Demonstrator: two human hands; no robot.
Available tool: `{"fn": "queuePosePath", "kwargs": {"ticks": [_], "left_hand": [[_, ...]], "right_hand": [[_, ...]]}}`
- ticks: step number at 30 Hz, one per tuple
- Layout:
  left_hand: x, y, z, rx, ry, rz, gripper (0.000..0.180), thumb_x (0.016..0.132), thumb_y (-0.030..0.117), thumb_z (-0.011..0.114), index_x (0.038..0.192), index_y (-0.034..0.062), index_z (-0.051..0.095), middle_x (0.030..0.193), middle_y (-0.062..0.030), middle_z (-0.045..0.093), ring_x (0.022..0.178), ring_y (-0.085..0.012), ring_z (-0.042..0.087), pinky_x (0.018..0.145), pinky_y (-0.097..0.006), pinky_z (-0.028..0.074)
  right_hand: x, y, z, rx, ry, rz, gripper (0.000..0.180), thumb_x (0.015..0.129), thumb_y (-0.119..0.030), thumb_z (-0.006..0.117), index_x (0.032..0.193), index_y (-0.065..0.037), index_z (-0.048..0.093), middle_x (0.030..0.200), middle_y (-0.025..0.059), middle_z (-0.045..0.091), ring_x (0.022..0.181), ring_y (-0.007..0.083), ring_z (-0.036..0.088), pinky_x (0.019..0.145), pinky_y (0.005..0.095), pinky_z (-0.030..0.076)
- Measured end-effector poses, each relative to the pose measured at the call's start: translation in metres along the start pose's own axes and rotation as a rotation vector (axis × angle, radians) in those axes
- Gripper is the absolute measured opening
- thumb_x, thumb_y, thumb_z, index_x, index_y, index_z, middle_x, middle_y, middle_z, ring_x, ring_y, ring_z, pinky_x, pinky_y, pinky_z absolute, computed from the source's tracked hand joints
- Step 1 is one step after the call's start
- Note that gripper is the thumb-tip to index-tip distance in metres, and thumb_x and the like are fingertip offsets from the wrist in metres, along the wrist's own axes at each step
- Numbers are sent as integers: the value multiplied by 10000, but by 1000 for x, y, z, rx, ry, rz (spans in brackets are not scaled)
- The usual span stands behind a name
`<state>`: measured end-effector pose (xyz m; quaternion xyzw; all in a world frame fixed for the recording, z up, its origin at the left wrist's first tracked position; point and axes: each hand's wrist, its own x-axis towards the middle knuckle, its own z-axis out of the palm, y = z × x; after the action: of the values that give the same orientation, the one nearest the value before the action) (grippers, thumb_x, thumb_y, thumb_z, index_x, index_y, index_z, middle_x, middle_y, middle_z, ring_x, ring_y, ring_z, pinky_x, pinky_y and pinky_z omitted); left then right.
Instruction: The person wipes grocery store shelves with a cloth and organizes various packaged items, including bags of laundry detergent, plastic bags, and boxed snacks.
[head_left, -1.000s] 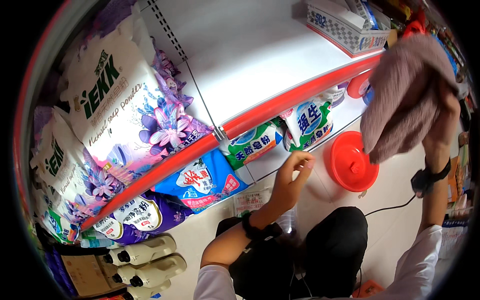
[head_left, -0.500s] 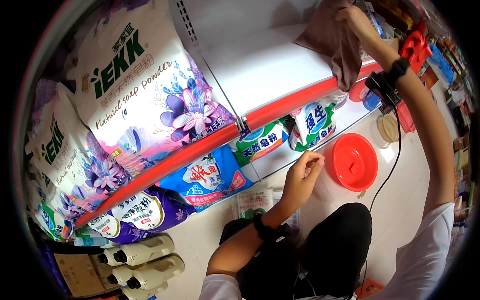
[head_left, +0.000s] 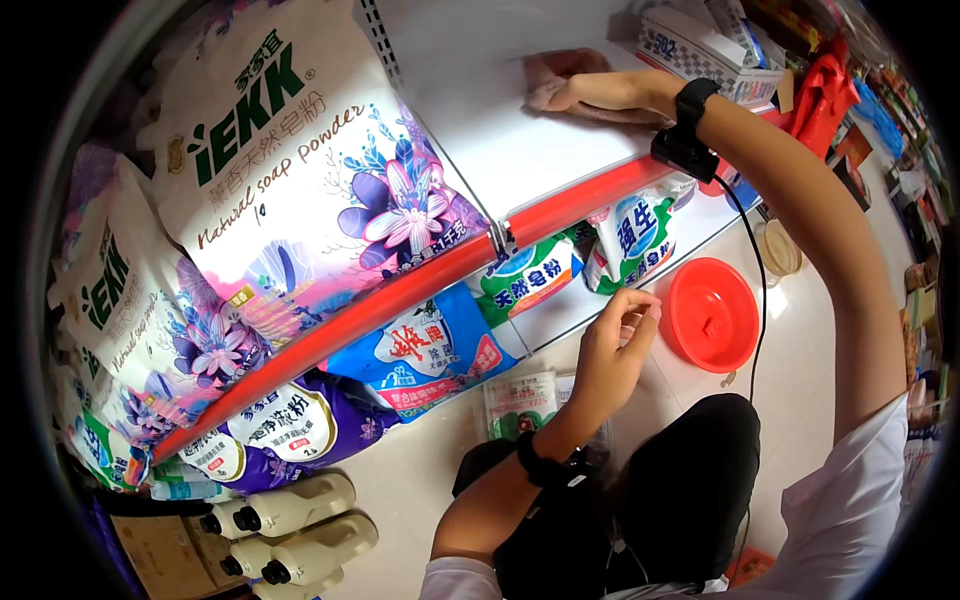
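My right hand point(head_left: 622, 92) is closed on a brown cloth point(head_left: 560, 68), which lies bunched against the white upper shelf point(head_left: 490, 145). Part of the cloth spreads under the palm and wrist, and my fingertips are partly buried in it. Lower down, my left hand point(head_left: 612, 350) hovers in front of the shelving with its fingers loosely curled in toward the thumb. I see nothing in it. Just right of that hand, without contact, a red plastic basin point(head_left: 712, 330) stands on the floor.
A red rail point(head_left: 580, 200) edges the upper shelf. Large soap powder bags point(head_left: 290, 150) fill its left part; a checkered box point(head_left: 700, 50) stands at its right. Smaller detergent bags point(head_left: 525, 280) line the lower shelf. Cream bottles point(head_left: 300, 503) lie at lower left. A black cable point(head_left: 763, 290) hangs from my right wrist.
My right hand has brought the cloth left and down, from hanging over the rail onto the shelf surface. The checkered box has come into sight. My left hand keeps its curled pose.
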<state>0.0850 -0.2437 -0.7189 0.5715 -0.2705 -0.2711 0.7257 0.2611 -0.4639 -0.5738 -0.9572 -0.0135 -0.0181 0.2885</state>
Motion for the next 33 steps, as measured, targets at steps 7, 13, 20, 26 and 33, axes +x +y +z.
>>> {"fn": "queuePosePath", "kwargs": {"ticks": [7, 13, 20, 26, 33], "left_hand": [[4, -11, -5, 13, -4, -37, 194, 1012, 197, 594, 1116, 35, 618, 1042, -45, 678, 976, -108, 611, 850, -263, 448], [3, -11, -3, 63, -16, -92, 176, 1003, 175, 607, 1102, 31, 625, 987, -17, 645, 913, -81, 570, 796, -228, 450], [5, -3, 10, 22, -29, -35, 187, 1006, 172, 602, 1122, 26, 618, 1008, -22, 649, 918, -71, 563, 800, -228, 450], [1, -8, -5, 20, -1, -74, 195, 1013, 166, 585, 1136, 17, 613, 1056, -52, 672, 952, -96, 589, 853, -253, 461], [14, -18, 4, 73, -21, -105, 194, 1015, 162, 579, 1141, 19, 614, 1046, -62, 682, 946, -112, 593, 859, -261, 465]], "right_hand": [[-26, -99, 34, 100, -380, -104, 572, 917, -439, 627, 1284, -9, 549, 1309, 154, 525, 1200, 237, 455, 1039, 351, 336], [30, -75, 21, -219, -650, 272, 511, 993, -477, 521, 1194, -29, 664, 1018, 106, 662, 839, 203, 567, 735, 363, 487], [65, 79, -19, -231, 163, 139, 341, 1033, -371, 397, 971, -135, 635, 607, 40, 640, 455, 223, 562, 505, 399, 481], [49, -63, 13, -266, -228, 25, 341, 1020, -410, 430, 1102, -117, 584, 656, 91, 632, 567, 217, 580, 584, 392, 459], [89, -88, 49, -42, -381, -211, 371, 920, -298, 532, 1211, -77, 601, 938, 90, 668, 831, 183, 597, 753, 321, 473]]}}
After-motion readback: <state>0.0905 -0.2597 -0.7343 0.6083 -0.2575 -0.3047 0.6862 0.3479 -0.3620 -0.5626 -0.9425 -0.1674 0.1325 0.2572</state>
